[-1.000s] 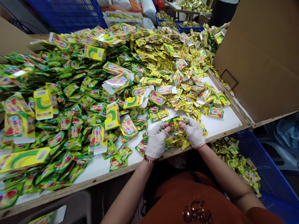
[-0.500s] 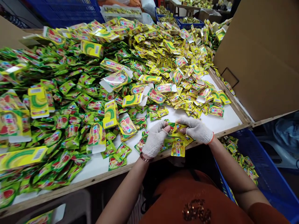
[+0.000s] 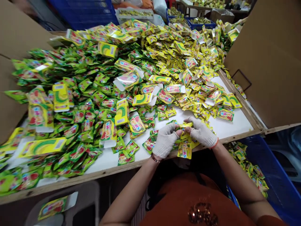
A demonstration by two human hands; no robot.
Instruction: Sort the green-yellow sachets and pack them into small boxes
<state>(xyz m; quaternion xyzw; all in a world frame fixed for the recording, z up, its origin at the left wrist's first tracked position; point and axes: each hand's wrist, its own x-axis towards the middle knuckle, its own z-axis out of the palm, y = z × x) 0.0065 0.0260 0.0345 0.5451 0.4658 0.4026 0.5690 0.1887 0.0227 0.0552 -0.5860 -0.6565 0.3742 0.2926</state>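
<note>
As the head view looks down on the table (image 3: 238, 122), the left hand (image 3: 166, 140) and the right hand (image 3: 202, 133), both gloved, meet above its near edge. Thumbs and fingertips pinch a yellow packet (image 3: 185, 125) between them, just over the table. Its long axis runs side to side, roughly along the table's near edge, one end toward each hand; which way its print faces cannot be told. Probably this two-ended hold keeps it steady. Beneath the hands, a second packet (image 3: 184, 150) juts past the table's near edge.

white, wood-edged tbl (image 3: 241, 124) is piled w/ green pkts (image 3: 79, 116), yellow pkts (image 3: 162, 51) & boxes (image 3: 121, 111).
</note>
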